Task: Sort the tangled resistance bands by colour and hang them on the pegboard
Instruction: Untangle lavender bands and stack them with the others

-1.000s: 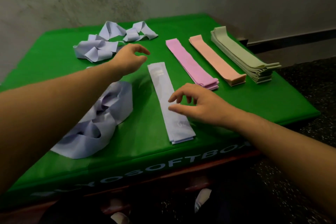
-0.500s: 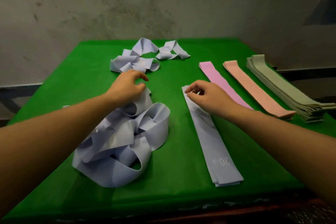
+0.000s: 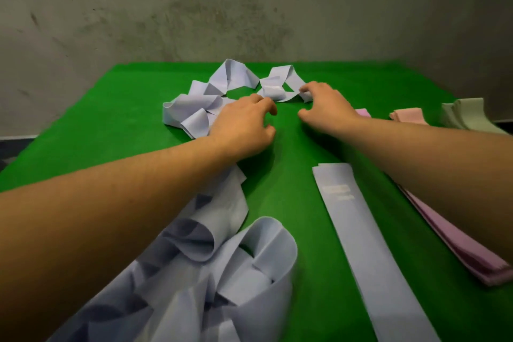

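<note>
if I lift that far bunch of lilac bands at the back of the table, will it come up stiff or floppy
Probably floppy: the far lilac bands lie in soft loops and folds rather than flat. They look thin, so likely light. Because the loops seem to run through each other, lifting where the right hand touches may drag neighbouring loops along. The left hand is beside them to steady that.

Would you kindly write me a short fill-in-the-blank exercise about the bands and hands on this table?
1. The table cover is ____ in colour.
2. The right hand touches the far tangle of ____ bands.
3. The flat lavender stack lies directly left of the ____ stack.
4. The stack farthest right is pale ____.

Missing words: green; lavender; pink; green
</note>
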Available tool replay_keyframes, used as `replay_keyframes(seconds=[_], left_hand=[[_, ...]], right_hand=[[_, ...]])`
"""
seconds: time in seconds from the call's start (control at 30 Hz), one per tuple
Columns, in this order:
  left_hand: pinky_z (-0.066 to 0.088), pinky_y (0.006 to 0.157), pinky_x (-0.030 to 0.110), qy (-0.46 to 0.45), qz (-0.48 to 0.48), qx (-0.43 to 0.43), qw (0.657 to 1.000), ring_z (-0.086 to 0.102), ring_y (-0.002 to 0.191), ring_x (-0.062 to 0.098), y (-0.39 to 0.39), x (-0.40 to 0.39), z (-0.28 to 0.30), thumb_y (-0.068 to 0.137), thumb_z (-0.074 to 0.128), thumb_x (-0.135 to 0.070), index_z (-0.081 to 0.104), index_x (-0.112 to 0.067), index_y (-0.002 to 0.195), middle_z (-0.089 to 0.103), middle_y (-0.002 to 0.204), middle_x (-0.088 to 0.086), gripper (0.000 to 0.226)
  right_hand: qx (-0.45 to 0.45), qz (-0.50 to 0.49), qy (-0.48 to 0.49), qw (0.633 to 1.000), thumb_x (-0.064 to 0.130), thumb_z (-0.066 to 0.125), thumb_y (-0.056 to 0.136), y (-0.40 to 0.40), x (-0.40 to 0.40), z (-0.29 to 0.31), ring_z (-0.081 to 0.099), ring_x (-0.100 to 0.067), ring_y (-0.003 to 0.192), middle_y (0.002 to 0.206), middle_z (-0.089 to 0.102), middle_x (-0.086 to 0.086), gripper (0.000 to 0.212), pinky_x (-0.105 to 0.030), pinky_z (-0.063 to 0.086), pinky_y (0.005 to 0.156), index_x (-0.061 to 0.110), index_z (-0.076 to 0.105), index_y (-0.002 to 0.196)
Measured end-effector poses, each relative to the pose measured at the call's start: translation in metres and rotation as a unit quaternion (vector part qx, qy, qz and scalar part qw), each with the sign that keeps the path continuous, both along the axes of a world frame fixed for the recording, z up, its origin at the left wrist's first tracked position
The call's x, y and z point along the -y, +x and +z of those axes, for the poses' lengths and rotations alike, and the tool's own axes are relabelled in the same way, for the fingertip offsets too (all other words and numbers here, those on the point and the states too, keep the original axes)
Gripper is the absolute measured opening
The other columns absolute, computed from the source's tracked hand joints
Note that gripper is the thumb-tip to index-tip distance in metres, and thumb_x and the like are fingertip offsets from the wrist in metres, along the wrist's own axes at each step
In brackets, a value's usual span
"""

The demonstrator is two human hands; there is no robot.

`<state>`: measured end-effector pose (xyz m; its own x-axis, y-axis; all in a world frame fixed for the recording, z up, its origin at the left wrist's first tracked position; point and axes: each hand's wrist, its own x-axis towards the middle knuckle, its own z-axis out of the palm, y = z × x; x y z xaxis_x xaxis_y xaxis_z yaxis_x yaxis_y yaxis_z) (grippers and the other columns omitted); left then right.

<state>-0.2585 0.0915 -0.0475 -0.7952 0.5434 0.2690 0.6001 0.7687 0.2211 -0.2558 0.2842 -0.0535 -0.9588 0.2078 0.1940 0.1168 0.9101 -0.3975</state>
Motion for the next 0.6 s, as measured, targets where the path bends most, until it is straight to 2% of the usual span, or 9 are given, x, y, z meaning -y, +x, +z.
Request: replay_keyframes(seconds=[0.1, 0.17, 0.23, 0.3, 0.37, 0.47, 0.53, 0.6], left_hand=[[0.043, 0.102, 0.042, -0.014, 0.012, 0.013, 1.000, 0.049, 0.125, 0.020, -0.007, 0.001, -0.007, 0.091, 0.054, -0.032, 0.051, -0.029, 0.133, 0.047, 0.143, -0.002, 0.042], [0.042, 0.102, 0.044, -0.024, 0.016, -0.005, 1.000, 0.047, 0.127, 0.020, -0.008, 0.003, -0.010, 0.091, 0.054, -0.034, 0.050, -0.028, 0.134, 0.042, 0.147, -0.003, 0.044], [0.036, 0.106, 0.046, -0.041, 0.022, -0.033, 0.998, 0.041, 0.133, 0.021, -0.009, 0.004, -0.012, 0.091, 0.055, -0.036, 0.049, -0.029, 0.136, 0.037, 0.151, -0.003, 0.047], [0.029, 0.110, 0.047, -0.046, 0.038, -0.026, 0.998, 0.034, 0.139, 0.022, -0.008, 0.005, -0.012, 0.091, 0.055, -0.038, 0.048, -0.031, 0.136, 0.035, 0.153, -0.003, 0.047], [0.037, 0.107, 0.046, -0.013, 0.050, 0.025, 0.998, 0.042, 0.133, 0.025, -0.004, 0.007, -0.006, 0.091, 0.055, -0.036, 0.047, -0.030, 0.136, 0.039, 0.149, -0.001, 0.046], [0.050, 0.094, 0.040, 0.077, 0.050, 0.110, 0.990, 0.057, 0.111, 0.021, 0.008, 0.009, 0.007, 0.092, 0.059, -0.026, 0.043, -0.026, 0.137, 0.047, 0.140, 0.004, 0.048], [0.051, 0.083, 0.030, 0.117, 0.048, 0.136, 0.983, 0.058, 0.101, 0.015, 0.017, 0.012, 0.014, 0.091, 0.063, -0.021, 0.040, -0.025, 0.140, 0.049, 0.138, 0.003, 0.055], [0.049, 0.083, 0.026, 0.126, 0.038, 0.148, 0.980, 0.056, 0.105, 0.014, 0.030, 0.013, 0.019, 0.089, 0.066, -0.020, 0.039, -0.024, 0.142, 0.047, 0.142, 0.004, 0.060]], right_hand=[[0.043, -0.030, 0.009, 0.999, 0.025, 0.055, 0.090, -0.025, -0.007, -0.007, 0.048, -0.033, 0.130, 0.146, 0.050, -0.010, 0.059, -0.040, 0.043, 0.106, 0.019, 0.041, 0.147], [0.065, -0.040, 0.027, 0.997, 0.024, 0.054, 0.092, -0.033, -0.010, -0.007, 0.057, -0.031, 0.118, 0.134, 0.060, -0.009, 0.043, -0.033, 0.047, 0.092, 0.020, 0.055, 0.135], [0.056, -0.036, 0.030, 0.997, 0.022, 0.055, 0.093, -0.033, -0.010, -0.004, 0.062, -0.027, 0.102, 0.117, 0.068, -0.006, 0.027, -0.029, 0.045, 0.077, 0.021, 0.068, 0.117], [0.041, -0.016, 0.021, 0.999, 0.027, 0.057, 0.095, -0.024, -0.007, -0.001, 0.062, -0.023, 0.091, 0.104, 0.070, -0.004, 0.020, -0.029, 0.044, 0.071, 0.021, 0.071, 0.107], [0.032, 0.018, -0.010, 0.999, 0.032, 0.059, 0.095, -0.008, 0.001, 0.002, 0.062, -0.021, 0.088, 0.099, 0.069, -0.002, 0.019, -0.030, 0.048, 0.072, 0.021, 0.071, 0.104], [0.015, 0.070, -0.045, 0.996, 0.033, 0.060, 0.093, 0.023, 0.011, 0.009, 0.063, -0.019, 0.089, 0.099, 0.070, 0.001, 0.014, -0.035, 0.054, 0.080, 0.025, 0.071, 0.099], [-0.007, 0.091, -0.068, 0.994, 0.032, 0.059, 0.093, 0.045, 0.018, 0.015, 0.064, -0.019, 0.089, 0.098, 0.071, 0.002, 0.012, -0.037, 0.054, 0.081, 0.026, 0.069, 0.097], [-0.038, 0.115, -0.105, 0.987, 0.029, 0.060, 0.093, 0.066, 0.024, 0.024, 0.065, -0.019, 0.088, 0.095, 0.071, 0.002, 0.007, -0.039, 0.054, 0.081, 0.027, 0.066, 0.094]])
